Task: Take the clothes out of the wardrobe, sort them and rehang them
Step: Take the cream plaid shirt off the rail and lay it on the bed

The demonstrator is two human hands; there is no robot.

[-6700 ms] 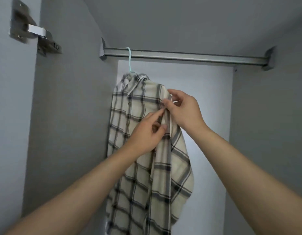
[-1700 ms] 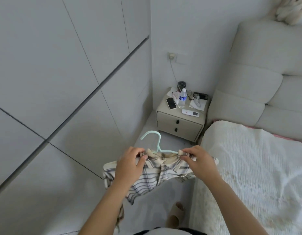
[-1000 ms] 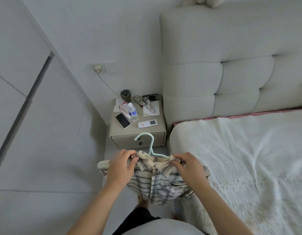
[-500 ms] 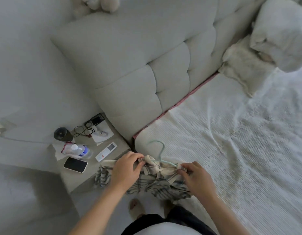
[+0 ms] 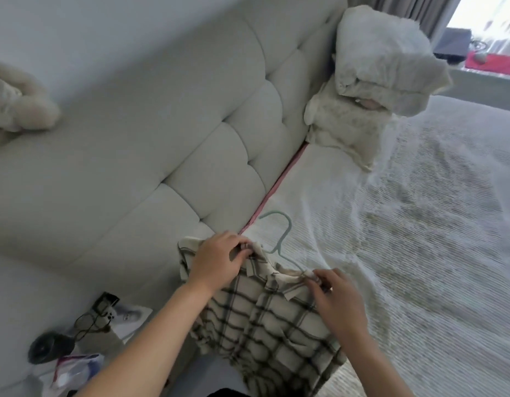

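I've got the plaid shirt [image 5: 265,319] at lower centre, cream w/ dark checks, still on its pale green hanger [image 5: 281,242]; the hook pokes up past the collar and shows against the white bedspread [image 5: 420,253], but I can't tell whether it touches the cover. Shirt body drapes down toward me over the bed's near-left corner, lower hem bunched and running out of frame at the bottom. Left hand [image 5: 219,260] comes in from bottom-left, forearm angled up-right, fingers curled over and gripping the shirt's left shoulder just by the collar. Right hand [image 5: 338,299] enters from bottom-right, knuckles up, fingertips pinching the right shoulder/collar edge; both hands are closed on cloth, shirt stretched between them. Just beyond the left hand is the tufted grey headboard [image 5: 162,138], w/ a pink strip at the seam where it meets the mattress. Bedspread to the right and beyond the hanger is wide, flat and a bit rumpled. Far end: white pillows [image 5: 371,81] stacked against the headboard, well apart from the shirt. Lower left, the nightstand surface [image 5: 105,339] sits close under my left forearm, carrying a dark round object [image 5: 46,348], cable, papers and a plastic bag [image 5: 76,371]. Plush toy [image 5: 16,101] on the headboard top, far left.
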